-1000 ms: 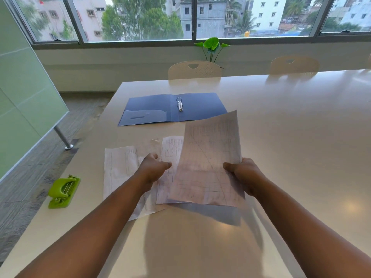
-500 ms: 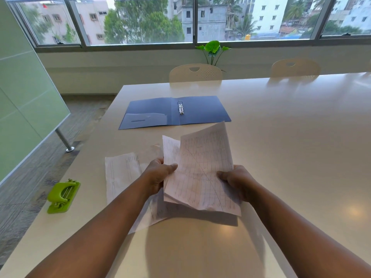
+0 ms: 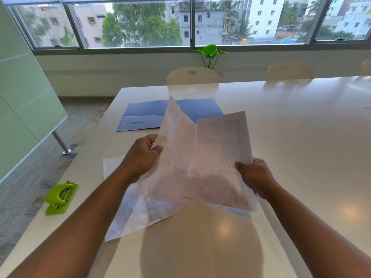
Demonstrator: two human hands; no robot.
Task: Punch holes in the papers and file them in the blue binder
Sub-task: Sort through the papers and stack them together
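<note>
Above the big white table (image 3: 291, 137), a person holds up two sheets of paper. The left hand (image 3: 143, 157) pinches the edge of the left sheet (image 3: 174, 157) with thumb and curled fingers. The right hand (image 3: 255, 175) grips the edge of the right sheet (image 3: 220, 157) the same way. The two sheets overlap in the middle and are lifted off the table (both have faint printed lines on them). Under them, more papers (image 3: 128, 213) lie flat on the table, fanned out a little. The blue binder (image 3: 144, 117) lies open farther back, partly hidden behind the raised sheets, and a bit of its metal ring (image 3: 178, 105) peeks out. The green hole punch (image 3: 61, 196) sits near the table's left edge, well apart from the papers. Two chairs (image 3: 192, 76) and a small green plant (image 3: 209, 54) stand by the window.
</note>
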